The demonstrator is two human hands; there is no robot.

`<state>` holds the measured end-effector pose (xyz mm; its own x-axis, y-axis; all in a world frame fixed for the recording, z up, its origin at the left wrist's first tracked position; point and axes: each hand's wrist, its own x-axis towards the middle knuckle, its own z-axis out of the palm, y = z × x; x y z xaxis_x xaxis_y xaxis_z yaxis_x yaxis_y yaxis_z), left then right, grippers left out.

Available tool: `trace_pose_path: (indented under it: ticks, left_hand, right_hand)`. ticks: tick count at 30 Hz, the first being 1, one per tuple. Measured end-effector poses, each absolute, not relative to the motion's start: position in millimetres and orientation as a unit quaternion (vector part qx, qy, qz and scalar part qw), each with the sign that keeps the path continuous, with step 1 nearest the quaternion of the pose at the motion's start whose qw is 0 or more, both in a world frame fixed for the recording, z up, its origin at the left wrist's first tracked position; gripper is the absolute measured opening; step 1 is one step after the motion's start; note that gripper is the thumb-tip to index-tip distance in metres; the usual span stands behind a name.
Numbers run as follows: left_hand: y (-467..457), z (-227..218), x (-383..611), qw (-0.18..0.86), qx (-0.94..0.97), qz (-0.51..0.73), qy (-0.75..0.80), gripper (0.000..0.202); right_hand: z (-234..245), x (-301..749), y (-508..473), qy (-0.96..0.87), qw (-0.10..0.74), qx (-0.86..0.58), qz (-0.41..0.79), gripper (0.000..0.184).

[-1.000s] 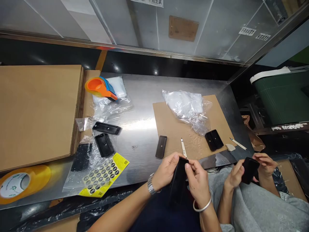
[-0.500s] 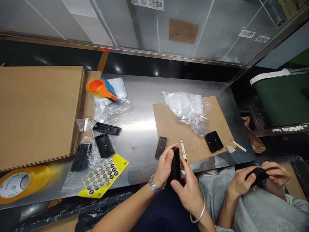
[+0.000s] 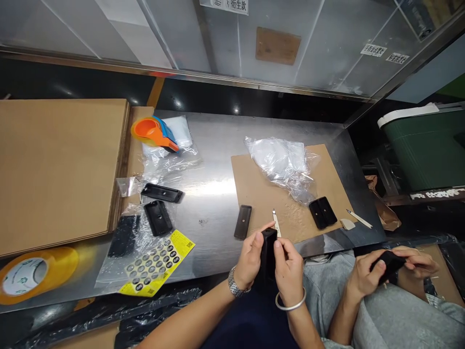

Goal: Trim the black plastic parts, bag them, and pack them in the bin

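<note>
My left hand [image 3: 250, 256] and my right hand [image 3: 289, 268] both grip a black plastic part [image 3: 268, 254], held upright between them at the near edge of the steel table [image 3: 214, 145]. Just beyond it lie a small knife [image 3: 276, 222] and a flat black part [image 3: 242, 221]. Another black part [image 3: 322, 212] rests on a cardboard sheet [image 3: 254, 186] near a crumpled clear bag [image 3: 283, 162].
A co-worker's two hands [image 3: 390, 269] hold a black piece at the lower right. On the left are stacked cardboard [image 3: 58, 165], a yellow tape roll [image 3: 34, 276], a yellow sticker sheet [image 3: 156, 264], two black parts [image 3: 158, 206] and an orange tape dispenser [image 3: 152, 132]. A green bin [image 3: 425, 145] stands right.
My right hand let go of the black part for a moment, then closed on it again. The part now stands more upright. The co-worker's hands have lowered toward the lap.
</note>
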<state>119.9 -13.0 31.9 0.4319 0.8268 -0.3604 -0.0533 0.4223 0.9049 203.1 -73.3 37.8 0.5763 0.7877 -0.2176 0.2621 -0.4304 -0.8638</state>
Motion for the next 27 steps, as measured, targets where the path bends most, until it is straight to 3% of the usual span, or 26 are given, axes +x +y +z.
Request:
trace_pose_path:
  ticks: [7,13,16,20,24,27]
  left_hand:
    - [-24,30,117,0.716,0.455,0.315,0.425,0.052]
    - [-20,36,116,0.777,0.349,0.271,0.448,0.056]
    - [-13,39,118,0.781,0.287,0.281,0.479,0.054]
    - [-5,36,120,0.764,0.255,0.313,0.503,0.046]
    - [1,32,114,0.793,0.305,0.263,0.457,0.046]
    - [4,32,107,0.802,0.353,0.239,0.418,0.055]
  right_hand:
    - [32,205,-71,-0.323,0.391,-0.803,0.313,0.038]
    - [35,209,-73,-0.318,0.413,-0.778,0.351,0.038]
    - [44,206,-78,-0.372,0.409,-0.734,0.394,0.030]
    - [45,198,-87,-0.419,0.402,-0.706,0.406,0.067]
    - [40,195,-93,-0.313,0.449,-0.658,0.517,0.041]
    - [42,193,-95,-0.213,0.511,-0.586,0.592,0.043]
